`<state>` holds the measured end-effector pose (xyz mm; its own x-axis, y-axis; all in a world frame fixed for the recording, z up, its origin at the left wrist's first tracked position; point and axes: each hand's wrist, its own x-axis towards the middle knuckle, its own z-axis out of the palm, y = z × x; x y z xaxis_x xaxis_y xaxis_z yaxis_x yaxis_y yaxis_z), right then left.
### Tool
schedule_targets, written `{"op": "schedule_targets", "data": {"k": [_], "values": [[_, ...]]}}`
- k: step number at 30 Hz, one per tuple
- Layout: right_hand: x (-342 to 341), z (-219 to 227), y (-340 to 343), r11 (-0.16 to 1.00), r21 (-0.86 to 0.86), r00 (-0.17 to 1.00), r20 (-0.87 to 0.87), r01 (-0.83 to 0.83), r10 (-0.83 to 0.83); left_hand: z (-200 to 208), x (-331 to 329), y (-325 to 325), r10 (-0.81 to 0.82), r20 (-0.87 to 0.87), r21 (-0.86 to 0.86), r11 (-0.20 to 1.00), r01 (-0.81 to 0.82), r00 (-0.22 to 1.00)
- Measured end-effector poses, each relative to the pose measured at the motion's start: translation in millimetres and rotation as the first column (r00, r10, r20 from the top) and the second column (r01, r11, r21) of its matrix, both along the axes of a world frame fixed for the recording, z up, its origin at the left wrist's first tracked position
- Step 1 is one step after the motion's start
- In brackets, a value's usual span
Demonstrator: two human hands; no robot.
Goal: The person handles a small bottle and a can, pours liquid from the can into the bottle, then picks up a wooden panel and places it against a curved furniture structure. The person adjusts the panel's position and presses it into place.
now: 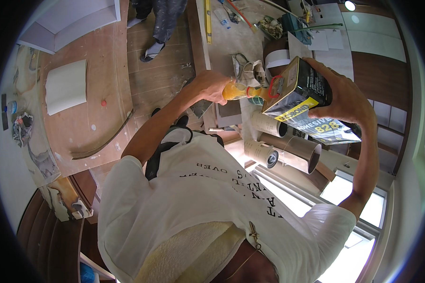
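My left hand (212, 87) is closed around a small clear bottle (237, 91) with orange-yellow contents, held on its side with its neck toward the right. A rectangular metal tin (311, 85), dark with a yellow band, is gripped in my right hand (344, 94), the fingers over its top edge and the thumb along the near side. It tilts so that its end with a red ring (275, 87) faces the bottle's neck. Amber liquid shows between the two; whether the openings touch I cannot tell.
Large rolls of sheet material (295, 153) stand below the tin. A workbench ahead carries a yellow spirit level (208, 21), a brush and clutter. On the left board (99, 61) lie a white sheet (67, 87) and a curved strip (106, 141). Another person's legs (165, 23) are beyond.
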<state>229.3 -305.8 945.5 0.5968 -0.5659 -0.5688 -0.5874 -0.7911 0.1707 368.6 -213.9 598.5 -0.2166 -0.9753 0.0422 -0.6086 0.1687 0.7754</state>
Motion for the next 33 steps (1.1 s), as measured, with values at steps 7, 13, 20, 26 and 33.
{"op": "schedule_targets", "data": {"k": [7,13,20,26,33], "values": [[-7,-3,-4,0.999,0.003,0.998,0.041,-0.045,0.044,-4,-1,-1,-0.005,-0.007,-0.019,1.000,0.004,1.000],[-10,-4,-5,0.999,-0.003,0.998,0.042,-0.051,0.051,0,-1,0,0.001,-0.014,-0.009,1.000,-0.001,1.000],[0,-1,-2,1.000,0.001,1.000,-0.012,0.001,-0.001,-1,0,0,0.014,-0.018,-0.014,1.000,-0.015,1.000],[-11,-6,-6,0.999,0.007,0.996,0.080,-0.052,0.051,4,1,1,0.006,-0.026,0.005,1.000,-0.005,1.000],[-30,-13,-10,1.000,0.029,0.984,0.177,-0.010,0.004,10,4,0,0.018,-0.038,-0.011,1.000,-0.019,0.999]]}}
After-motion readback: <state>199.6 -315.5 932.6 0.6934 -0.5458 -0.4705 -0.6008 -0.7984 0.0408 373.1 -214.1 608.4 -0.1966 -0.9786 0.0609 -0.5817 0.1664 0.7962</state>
